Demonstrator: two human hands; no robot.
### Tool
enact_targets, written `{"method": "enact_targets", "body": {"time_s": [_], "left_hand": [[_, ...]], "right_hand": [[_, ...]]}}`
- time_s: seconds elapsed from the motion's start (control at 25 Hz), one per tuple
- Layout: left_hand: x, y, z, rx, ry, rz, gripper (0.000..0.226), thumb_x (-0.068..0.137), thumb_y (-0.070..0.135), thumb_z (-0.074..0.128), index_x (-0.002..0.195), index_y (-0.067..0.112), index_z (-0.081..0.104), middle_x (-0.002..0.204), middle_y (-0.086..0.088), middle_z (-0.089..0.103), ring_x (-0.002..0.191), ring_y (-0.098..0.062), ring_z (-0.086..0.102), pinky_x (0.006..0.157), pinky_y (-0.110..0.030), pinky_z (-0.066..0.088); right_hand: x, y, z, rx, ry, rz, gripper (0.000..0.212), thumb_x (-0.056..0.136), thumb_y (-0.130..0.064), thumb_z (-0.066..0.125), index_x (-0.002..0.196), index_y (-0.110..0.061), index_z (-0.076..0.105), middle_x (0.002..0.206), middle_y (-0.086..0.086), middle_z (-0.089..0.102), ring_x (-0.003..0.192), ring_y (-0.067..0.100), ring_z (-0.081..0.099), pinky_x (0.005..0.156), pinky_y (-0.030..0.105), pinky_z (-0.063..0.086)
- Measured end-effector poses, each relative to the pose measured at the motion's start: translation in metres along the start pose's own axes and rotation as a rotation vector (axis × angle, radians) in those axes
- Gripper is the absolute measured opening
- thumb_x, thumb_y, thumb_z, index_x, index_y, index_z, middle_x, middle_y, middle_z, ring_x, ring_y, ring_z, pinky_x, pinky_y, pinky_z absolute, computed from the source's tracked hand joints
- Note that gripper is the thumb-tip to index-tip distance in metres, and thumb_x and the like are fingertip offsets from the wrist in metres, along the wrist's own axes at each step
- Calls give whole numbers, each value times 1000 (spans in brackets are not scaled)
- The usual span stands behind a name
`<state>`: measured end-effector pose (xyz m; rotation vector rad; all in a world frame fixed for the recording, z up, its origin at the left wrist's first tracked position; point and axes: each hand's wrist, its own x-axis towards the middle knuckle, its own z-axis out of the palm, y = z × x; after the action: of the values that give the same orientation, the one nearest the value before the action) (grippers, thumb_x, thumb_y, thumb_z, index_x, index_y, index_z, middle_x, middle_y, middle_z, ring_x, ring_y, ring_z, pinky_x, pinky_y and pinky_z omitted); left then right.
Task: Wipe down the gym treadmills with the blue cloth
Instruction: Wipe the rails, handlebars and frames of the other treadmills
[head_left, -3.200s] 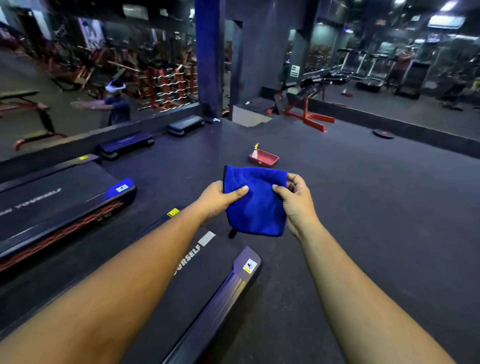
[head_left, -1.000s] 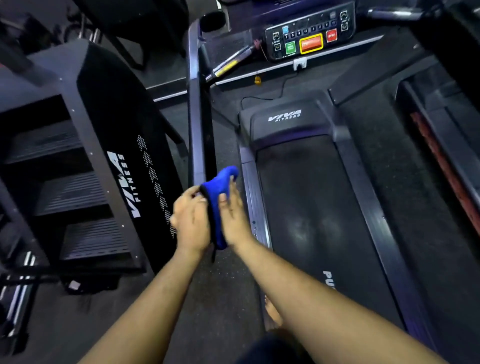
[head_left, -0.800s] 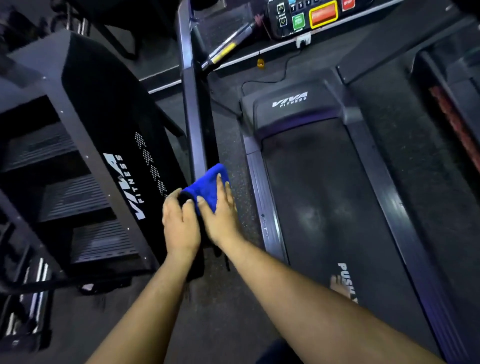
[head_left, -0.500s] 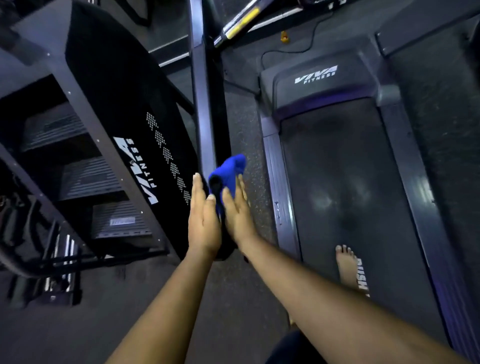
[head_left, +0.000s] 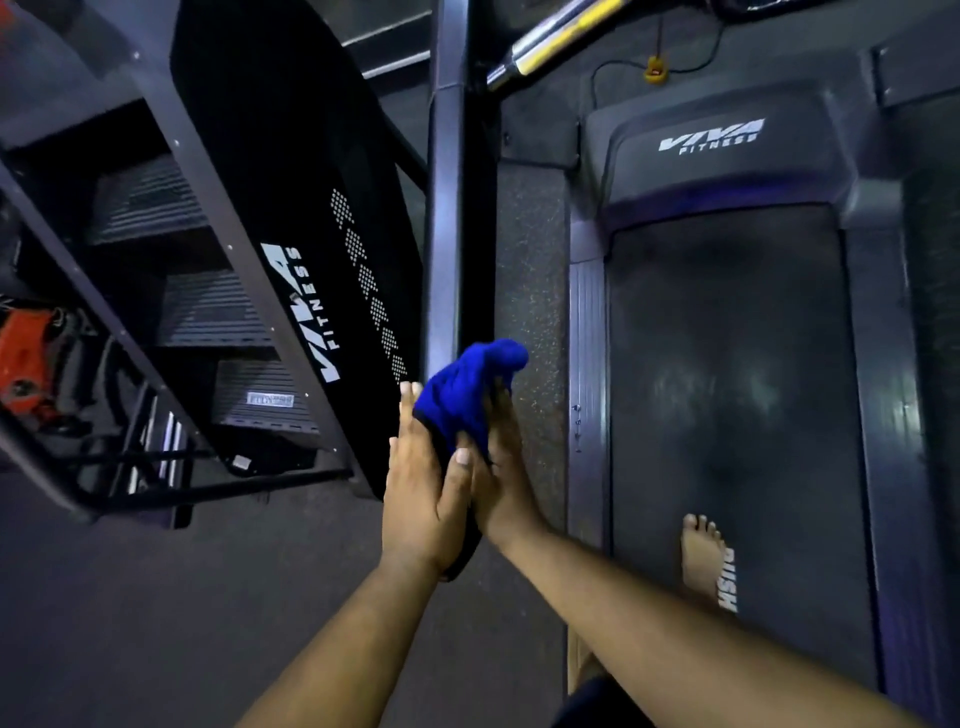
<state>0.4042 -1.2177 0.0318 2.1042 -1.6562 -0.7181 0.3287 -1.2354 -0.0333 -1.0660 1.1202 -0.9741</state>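
Observation:
The blue cloth (head_left: 462, 384) is bunched over the near end of the treadmill's dark handrail (head_left: 449, 208), left of the belt (head_left: 727, 364). My left hand (head_left: 421, 499) presses the cloth from the left with straight fingers, its thumb lying across the fabric. My right hand (head_left: 506, 467) presses flat against the cloth from the right. The rail's tip shows dark between my palms; the cloth's lower part is hidden by them. The treadmill's motor cover (head_left: 711, 150) reads VIVA FITNESS.
A black stair-climber machine (head_left: 291, 208) stands close on the left. My bare foot (head_left: 701, 551) rests on the belt. A silver and yellow bar (head_left: 561, 31) crosses the top. Something red (head_left: 26, 353) sits at the far left. Speckled rubber floor (head_left: 530, 291) lies between the machines.
I turned from the open gym floor to the treadmill. Both hands went from pinching the spread cloth to clamping it round the handrail, sliding along it. The view tilted downward.

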Motion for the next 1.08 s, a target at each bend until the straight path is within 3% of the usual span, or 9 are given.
{"method": "enact_targets", "body": {"time_s": [0.12, 0.28, 0.48, 0.68, 0.84, 0.96, 1.08], "left_hand": [[-1, 2, 0, 144, -20, -15, 90, 92, 76, 17, 158, 16, 4, 167, 0, 0, 154, -12, 0, 121, -58, 15], [4, 8, 0, 448, -52, -38, 95, 89, 79, 15, 159, 17, -5, 167, -2, -11, 153, -15, -10, 123, -52, 1], [2, 7, -4, 439, -87, -27, 90, 92, 73, 16, 159, 15, -1, 166, -1, -11, 153, -14, -12, 123, -55, 3], [84, 30, -11, 367, -127, 42, 86, 91, 70, 19, 159, 20, -1, 166, 6, -12, 152, -9, -11, 124, -51, 1], [113, 39, 0, 344, -53, 66, 93, 89, 77, 15, 159, 17, 0, 166, 6, -9, 152, -10, -11, 125, -45, 2], [114, 33, -1, 379, -73, 62, 97, 87, 80, 8, 158, 14, 1, 162, 5, -12, 152, -10, -15, 125, -47, 3], [120, 36, 0, 393, -70, 78, 92, 91, 76, 11, 159, 15, 1, 165, 3, -12, 152, -12, -14, 124, -44, 2]], "right_hand": [[76, -22, -11, -127, 20, -91, 72, 96, -48, 42, 157, -24, 11, 166, 7, -2, 154, 24, -4, 123, 52, 7], [148, -52, -23, -187, 64, -105, 71, 96, -38, 50, 158, -21, 17, 166, 14, 7, 154, 26, 4, 122, 55, 13], [82, -20, -18, -204, 1, -226, 67, 98, -37, 45, 155, -19, 16, 164, 8, 9, 154, 27, 3, 122, 57, 9], [195, -66, -34, -157, -18, -56, 72, 97, -44, 51, 157, -40, 11, 167, 6, -3, 154, 25, 1, 123, 54, 12], [198, -53, -46, -86, -35, -135, 66, 97, -40, 48, 155, -32, 16, 165, -2, 4, 153, 15, 1, 124, 49, 8], [175, -43, -33, -95, -30, -215, 68, 97, -62, 33, 153, -25, 18, 159, -12, 1, 151, 11, -5, 125, 44, -2], [250, -64, -37, -212, 26, -281, 67, 97, -53, 38, 154, -19, 30, 166, 10, 10, 154, 23, 0, 124, 51, 2]]}}
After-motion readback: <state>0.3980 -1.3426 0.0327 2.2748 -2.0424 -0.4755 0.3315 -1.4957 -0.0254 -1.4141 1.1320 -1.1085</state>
